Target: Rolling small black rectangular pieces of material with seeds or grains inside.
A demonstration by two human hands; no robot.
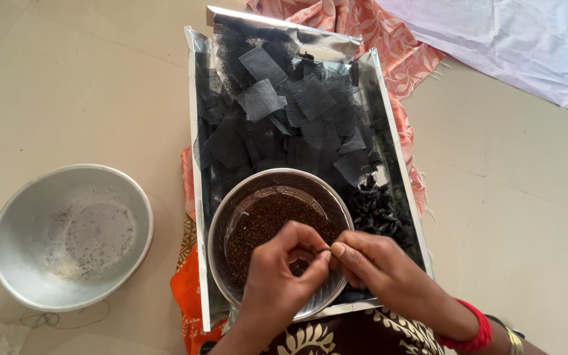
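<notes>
A pale tiled floor (67,85) filled most of the frame, with an orange patterned cloth (363,26) spread at upper centre and a white sheet (527,39) in the upper right. On the cloth lay a long foil-lined tray (195,197), its long axis running from the top of the frame down toward the person, heaped with black mesh squares (284,112) and, at its lower right, a cluster of small tied black bundles (376,207). At lower left stood an empty aluminium basin (8,230), dusted with residue. At the near end of the tray sat a steel bowl (221,217) holding dark brown granules (264,220).

Both hands met over the bowl's near rim. The left hand (277,283) was curled, thumb and fingers pinched shut around something small that could not be made out, perhaps a bit of mesh. The right hand (379,266) pinched in from the right, its fingertips touching the left's at centre-bottom, apparently on a thin thread. The granules lay directly beneath and just beyond the fingers, equally near both hands; the mesh pile lay farther up the frame.
</notes>
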